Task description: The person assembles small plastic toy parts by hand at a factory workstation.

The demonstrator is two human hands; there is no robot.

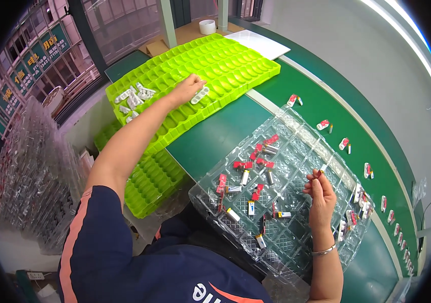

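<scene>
My left hand (189,89) reaches over the bright green moulded tray (235,76). Its fingers are pinched at the upper end of a white oblong plastic piece (200,95) with round marks. My right hand (321,199) is raised above a clear plastic tray (296,237); thumb and fingers pinch a small battery cell with a red part (319,173), mostly hidden by the fingertips. Several silver battery cells (245,178) with red parts (258,192) lie scattered in the clear tray. More white pieces (133,100) are heaped in the green tray's left part.
White-and-red assemblies (344,144) line the green conveyor belt (316,106) on the right. More lie in a group (359,202) at the clear tray's right edge. Clear trays (36,177) are stacked at the left. A tape roll (207,27) stands at the back. Another green tray (152,189) sits lower down.
</scene>
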